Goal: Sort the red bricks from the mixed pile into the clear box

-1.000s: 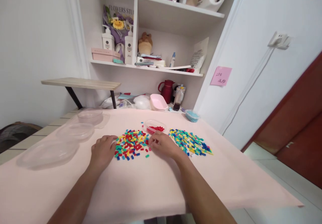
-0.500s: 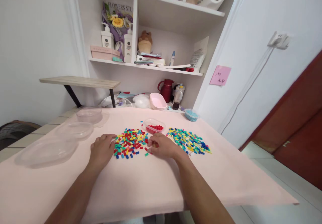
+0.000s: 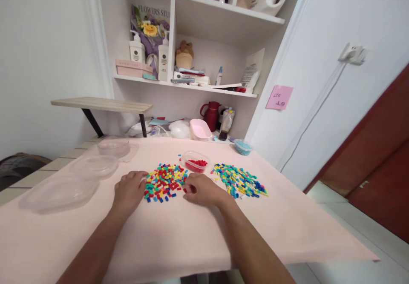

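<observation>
A heap of small mixed-colour plastic toy bricks [image 3: 164, 179] lies between my two hands. At its left edge my left hand [image 3: 129, 190] rests on the cloth, its fingers stretched towards the bricks and holding nothing visible. My right hand [image 3: 204, 189] is at the heap's right edge with fingers curled and thumb and forefinger drawn towards each other. Red shows by these fingertips, but whether a brick is pinched there is hidden. Just behind my right hand stands a clear plastic tub [image 3: 195, 162] with red bricks in it. A second mixed heap [image 3: 239, 179] spreads to the right.
Several clear containers [image 3: 60, 192] line the left side of the pink cloth [image 3: 169, 241]. A tub of light-blue pieces [image 3: 243, 147] stands at the back right. Behind are a pink box [image 3: 200, 129], a red jug [image 3: 211, 116] and a small wooden stand [image 3: 102, 103].
My right hand has shifted slightly left and towards the heap, covering the place where a green brick lay. My left hand stays where it was.
</observation>
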A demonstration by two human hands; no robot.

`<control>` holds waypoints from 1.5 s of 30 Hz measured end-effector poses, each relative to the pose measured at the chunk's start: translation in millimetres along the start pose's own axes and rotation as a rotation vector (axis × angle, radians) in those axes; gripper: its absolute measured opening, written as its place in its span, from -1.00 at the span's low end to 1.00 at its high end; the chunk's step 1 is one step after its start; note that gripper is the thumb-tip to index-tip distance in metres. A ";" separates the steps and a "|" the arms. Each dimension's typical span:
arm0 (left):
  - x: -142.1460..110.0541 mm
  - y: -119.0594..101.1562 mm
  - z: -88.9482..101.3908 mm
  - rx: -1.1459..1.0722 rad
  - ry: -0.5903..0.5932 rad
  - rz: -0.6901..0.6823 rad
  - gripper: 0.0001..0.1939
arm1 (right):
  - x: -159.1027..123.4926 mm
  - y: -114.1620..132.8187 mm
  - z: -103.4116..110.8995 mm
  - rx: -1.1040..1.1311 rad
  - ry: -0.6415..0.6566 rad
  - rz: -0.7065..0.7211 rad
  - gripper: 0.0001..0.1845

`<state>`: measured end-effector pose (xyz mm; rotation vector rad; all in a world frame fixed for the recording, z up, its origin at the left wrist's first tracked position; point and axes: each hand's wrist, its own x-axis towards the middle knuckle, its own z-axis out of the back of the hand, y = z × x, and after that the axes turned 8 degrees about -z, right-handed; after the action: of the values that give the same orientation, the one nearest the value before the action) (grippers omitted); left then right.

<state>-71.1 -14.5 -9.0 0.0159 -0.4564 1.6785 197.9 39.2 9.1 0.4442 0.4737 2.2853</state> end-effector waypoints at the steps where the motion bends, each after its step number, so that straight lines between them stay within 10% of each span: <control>1: 0.1 -0.1 0.0 0.003 0.001 -0.001 -0.56 | -1.2 -3.3 0.5 -0.027 -0.007 -0.020 -0.80; 8: -1.5 -2.5 2.7 0.011 0.010 -0.001 -0.56 | -10.7 -22.2 15.7 -0.212 -0.161 -0.373 -0.88; 18: -2.4 -3.4 2.7 0.007 0.006 0.004 -0.56 | -0.8 -8.7 2.6 0.015 -0.056 -0.132 -0.93; 30: -1.0 -0.9 -0.3 0.002 0.015 0.005 -0.56 | 3.0 -13.1 -6.2 -0.164 -0.214 -0.122 -0.53; 45: 1.4 3.0 -1.4 -0.005 0.008 -0.002 -0.56 | -1.2 -21.6 10.7 0.013 -0.095 -0.309 -0.77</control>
<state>-73.9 -13.0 -10.9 0.0061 -0.4541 1.6752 216.5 54.6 8.3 0.4511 0.4744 1.9565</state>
